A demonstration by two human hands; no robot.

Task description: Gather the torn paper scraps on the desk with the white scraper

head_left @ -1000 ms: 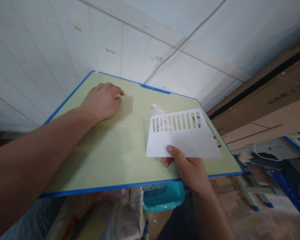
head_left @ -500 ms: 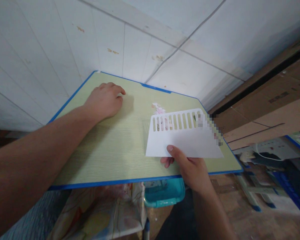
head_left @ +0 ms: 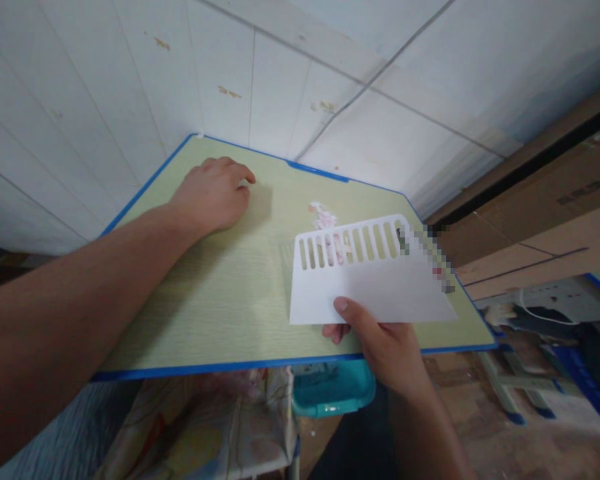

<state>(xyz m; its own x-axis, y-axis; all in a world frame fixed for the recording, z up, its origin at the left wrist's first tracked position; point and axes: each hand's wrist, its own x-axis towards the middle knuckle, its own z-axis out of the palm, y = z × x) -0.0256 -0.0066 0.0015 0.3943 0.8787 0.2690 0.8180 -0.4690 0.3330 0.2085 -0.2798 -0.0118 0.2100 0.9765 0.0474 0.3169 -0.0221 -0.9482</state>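
My right hand grips a thin white panel with a row of slots by its near edge. The thumb lies on top and the fingers curl underneath. Held above the table, the panel is slightly tilted, and its right side is blurred out by blocks. Behind it, scraps that look like torn paper lie on the tabletop, partly seen through the slots. My left hand is at the far left of the table, fingers loosely bent, a gap between thumb and forefinger. Nothing shows in it.
A white wall with a grey cable backs the table. Cardboard boxes stand at the right. Below the front edge are a teal plastic bin and a patterned cloth or bag. Metal furniture legs stand on the floor.
The left end of the slotted panel has tipped slightly toward me. My right hand keeps its grip, and my left hand stays in the same place on the table. The view has shifted slightly.
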